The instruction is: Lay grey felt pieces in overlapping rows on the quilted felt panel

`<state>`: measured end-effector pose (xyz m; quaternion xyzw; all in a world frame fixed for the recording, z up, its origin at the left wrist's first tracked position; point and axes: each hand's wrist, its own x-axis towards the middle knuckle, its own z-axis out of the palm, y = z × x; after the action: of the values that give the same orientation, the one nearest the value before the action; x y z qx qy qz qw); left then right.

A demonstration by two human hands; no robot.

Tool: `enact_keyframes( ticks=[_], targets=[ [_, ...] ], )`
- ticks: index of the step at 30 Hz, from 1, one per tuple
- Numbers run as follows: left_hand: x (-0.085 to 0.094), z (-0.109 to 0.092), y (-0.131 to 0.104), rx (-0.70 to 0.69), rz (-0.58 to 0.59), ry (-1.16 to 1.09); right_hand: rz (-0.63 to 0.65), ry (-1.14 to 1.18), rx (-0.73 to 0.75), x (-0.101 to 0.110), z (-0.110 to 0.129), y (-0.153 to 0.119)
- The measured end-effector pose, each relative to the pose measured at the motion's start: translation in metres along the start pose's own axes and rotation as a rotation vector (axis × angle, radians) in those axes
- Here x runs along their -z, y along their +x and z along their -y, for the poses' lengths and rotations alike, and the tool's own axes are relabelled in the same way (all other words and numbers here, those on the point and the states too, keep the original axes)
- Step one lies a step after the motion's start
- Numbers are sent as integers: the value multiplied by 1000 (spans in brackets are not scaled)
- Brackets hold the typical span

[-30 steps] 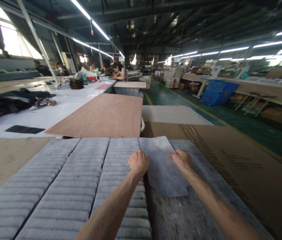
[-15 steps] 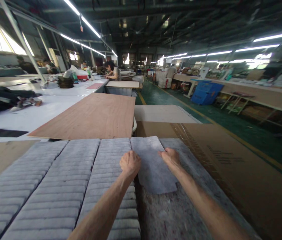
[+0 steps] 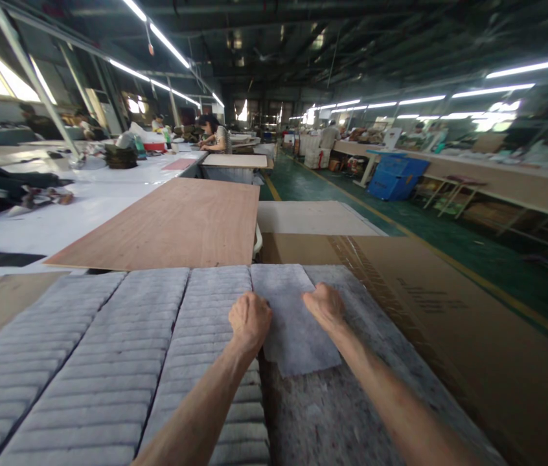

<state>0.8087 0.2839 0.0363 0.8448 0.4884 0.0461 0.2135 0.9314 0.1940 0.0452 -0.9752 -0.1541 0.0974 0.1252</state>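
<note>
A thin grey-white sheet of felt-like fabric [image 3: 293,336] lies over the speckled grey mat [image 3: 322,421]. My left hand [image 3: 251,318] is closed on the sheet's left edge, knuckles up, its fingertips hidden. Opposite it, my right hand [image 3: 325,304] pinches the right edge between thumb and curled fingers. The sheet's near edge is uneven. To the left run several long rows of overlapping grey-white fabric pieces [image 3: 103,362], with narrow dark gaps between the rows. The nearest row touches the sheet's left side, under my left wrist.
A plywood board [image 3: 171,226] lies beyond the rows. Flattened brown cardboard [image 3: 449,336] is at the right. Dark cloth [image 3: 2,188] rests on the white table [image 3: 89,220]. A person [image 3: 216,136] leans over a farther table. Blue boxes [image 3: 395,176] stand across the green floor.
Both hands keep hold of the sheet's edges, and it stays almost in place over the mat. The whole view has shifted slightly.
</note>
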Motion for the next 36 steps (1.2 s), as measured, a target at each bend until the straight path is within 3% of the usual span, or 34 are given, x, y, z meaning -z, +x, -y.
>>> enact_keyframes(
  ticks=[4,10,13,16,19,27,36],
  targets=[
    [-1,5,1,-25,-96,-4,-56,-75,-6,-4,5,-3],
    [9,26,-16,-218,-84,22,-247,-180,57,-5,0,-12],
    [11,39,-37,-412,-42,64,-284,-206,262,-8,-5,-23],
    [7,49,-51,-577,17,102,-241,-240,532,-18,-10,-36],
    [0,56,-56,-658,43,172,-174,-274,646,-33,-16,-45],
    [0,49,-48,-657,-18,186,-203,-289,649,-48,-22,-45],
    [5,24,-2,-560,-50,164,-277,-266,667,-55,-25,-46]
  ],
)
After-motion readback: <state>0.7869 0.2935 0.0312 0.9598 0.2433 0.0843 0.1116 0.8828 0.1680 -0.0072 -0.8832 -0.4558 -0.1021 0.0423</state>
